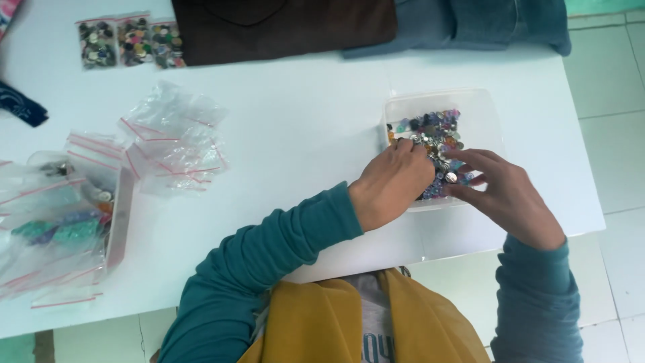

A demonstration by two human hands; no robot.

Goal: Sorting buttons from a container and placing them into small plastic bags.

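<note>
Overhead view from the head camera. A shallow, clear plastic tub (pixel 487 111) with rounded corners sits on the right part of a smooth white counter (pixel 302 121), close to the near edge. It holds a loose heap of small round buttons (pixel 433 131), some glossy metal, others purple, blue, green and orange. At the far left edge lie three small clear bags of sorted buttons (pixel 131 42), side by side. Nearer, a crumpled pile of empty zip bags (pixel 176 138) with red seal strips lies loose; more such bags (pixel 47 222), a few holding teal and purple pieces, are gathered at the left around a second clear box (pixel 119 215). A dark brown cloth (pixel 282 27) and a folded blue denim garment (pixel 470 23) lie along the far edge, and a dark blue cloth (pixel 20 107) lies at the far left. The floor is pale green-white tile (pixel 608 81).

The left hand (pixel 390 185), in a teal sleeve, rests on the tub's near-left side, fingers curled down into the buttons; whether it grips any cannot be told. The right hand (pixel 504 191) lies over the tub's near-right side, fingers loosely spread and half extended, tips touching the button heap; no held piece is discernible.
</note>
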